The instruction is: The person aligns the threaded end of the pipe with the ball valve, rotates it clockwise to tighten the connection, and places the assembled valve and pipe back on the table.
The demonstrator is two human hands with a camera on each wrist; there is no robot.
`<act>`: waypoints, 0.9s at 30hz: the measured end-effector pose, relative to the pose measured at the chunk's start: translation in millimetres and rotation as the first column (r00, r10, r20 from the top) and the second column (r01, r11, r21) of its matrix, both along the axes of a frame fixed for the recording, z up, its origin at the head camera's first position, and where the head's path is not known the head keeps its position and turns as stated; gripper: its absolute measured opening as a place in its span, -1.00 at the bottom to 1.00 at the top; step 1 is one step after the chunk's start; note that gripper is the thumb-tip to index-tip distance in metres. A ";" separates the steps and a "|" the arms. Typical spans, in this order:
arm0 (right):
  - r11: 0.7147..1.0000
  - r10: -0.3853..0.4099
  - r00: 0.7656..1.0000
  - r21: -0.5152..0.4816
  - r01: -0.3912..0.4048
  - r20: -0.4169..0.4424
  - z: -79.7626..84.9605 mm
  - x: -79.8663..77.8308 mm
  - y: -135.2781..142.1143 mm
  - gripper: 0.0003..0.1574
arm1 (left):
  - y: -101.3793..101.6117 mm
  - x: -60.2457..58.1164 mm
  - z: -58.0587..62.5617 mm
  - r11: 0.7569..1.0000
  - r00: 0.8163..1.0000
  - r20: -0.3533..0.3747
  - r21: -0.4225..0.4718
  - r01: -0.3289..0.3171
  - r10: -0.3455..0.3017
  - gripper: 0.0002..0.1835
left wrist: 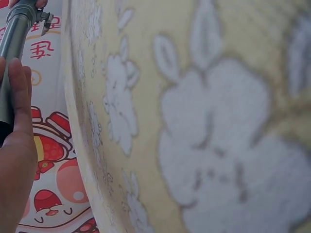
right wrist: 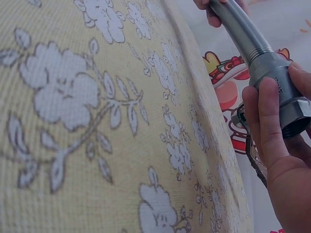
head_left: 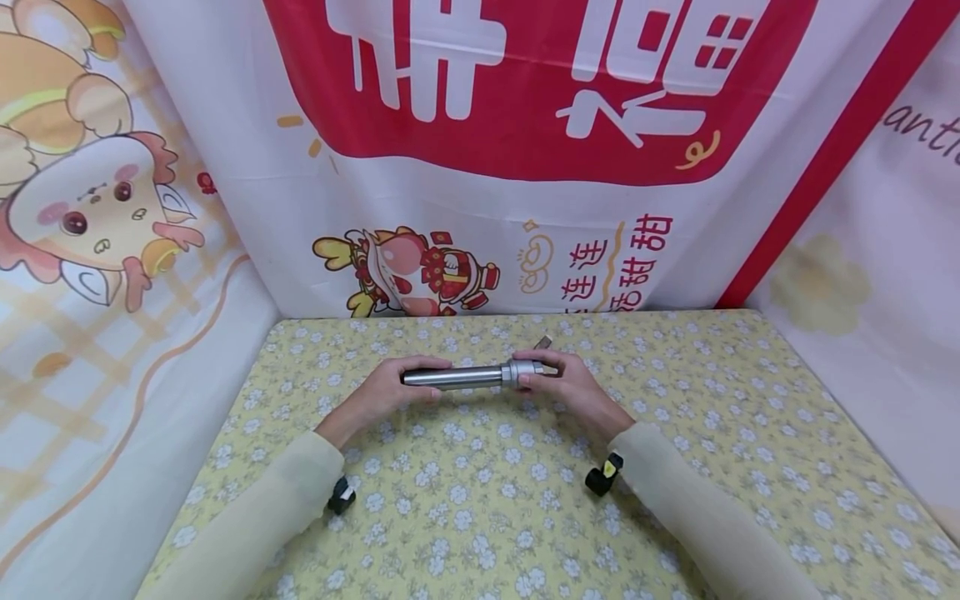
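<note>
A straight silver metal pipe (head_left: 471, 377) lies crosswise between my two hands over the table. My left hand (head_left: 384, 389) grips its left end, thumb on the near side and fingers on the far side. On the pipe's right end sits a metal ball valve (right wrist: 269, 68), which my right hand (head_left: 572, 385) holds around its body. Exposed threads (right wrist: 255, 54) show on the pipe where it enters the valve. The valve's lever handle (right wrist: 251, 151) sticks out from its side, on the far side in the head view. In the right wrist view the valve's free end shows an open bore.
A yellow flowered cloth (head_left: 465, 500) covers the table. Behind its back edge hangs a white and red printed curtain (head_left: 487, 167), with more printed cloth (head_left: 97, 350) along the left side and a pale sheet (head_left: 862, 333) at the right.
</note>
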State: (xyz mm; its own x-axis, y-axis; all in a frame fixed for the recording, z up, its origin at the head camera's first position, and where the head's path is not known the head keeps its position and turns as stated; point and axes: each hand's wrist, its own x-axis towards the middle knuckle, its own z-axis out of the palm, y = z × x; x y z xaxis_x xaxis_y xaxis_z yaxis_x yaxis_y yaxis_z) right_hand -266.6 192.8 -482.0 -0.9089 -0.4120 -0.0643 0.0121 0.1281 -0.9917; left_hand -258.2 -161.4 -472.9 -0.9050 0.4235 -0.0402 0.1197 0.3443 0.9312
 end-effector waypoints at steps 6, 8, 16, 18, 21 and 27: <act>1.000 -0.002 1.000 -0.006 0.002 0.004 0.3 -0.8 -0.5 -0.22 | -0.5 0.5 1.4 0.999 1.000 0.016 0.030 0.022 -0.022 -0.50; 1.000 -0.007 1.000 -0.008 0.007 0.007 -0.1 -1.1 -0.7 -0.22 | -0.6 0.7 1.9 0.998 0.999 0.026 0.051 0.031 -0.032 -0.51; 1.000 -0.011 1.000 -0.005 0.011 0.011 -1.0 -1.2 -1.6 -0.18 | 0.3 1.5 2.6 0.997 0.999 0.028 0.075 0.034 -0.037 -0.57; 1.000 -0.010 1.000 -0.001 0.010 0.009 -0.7 -1.0 -1.8 -0.18 | 0.1 1.8 2.8 0.996 0.999 0.026 0.080 0.032 -0.034 -0.58; 1.000 -0.004 1.000 -0.001 0.004 0.006 -0.5 -0.9 -1.5 -0.20 | -0.1 2.0 3.0 0.996 0.999 0.025 0.089 0.030 -0.033 -0.57; 1.000 0.008 1.000 0.009 -0.008 -0.005 0.9 -1.0 -1.5 -0.20 | -0.9 1.8 1.9 0.991 0.998 0.042 0.133 0.033 -0.039 -0.56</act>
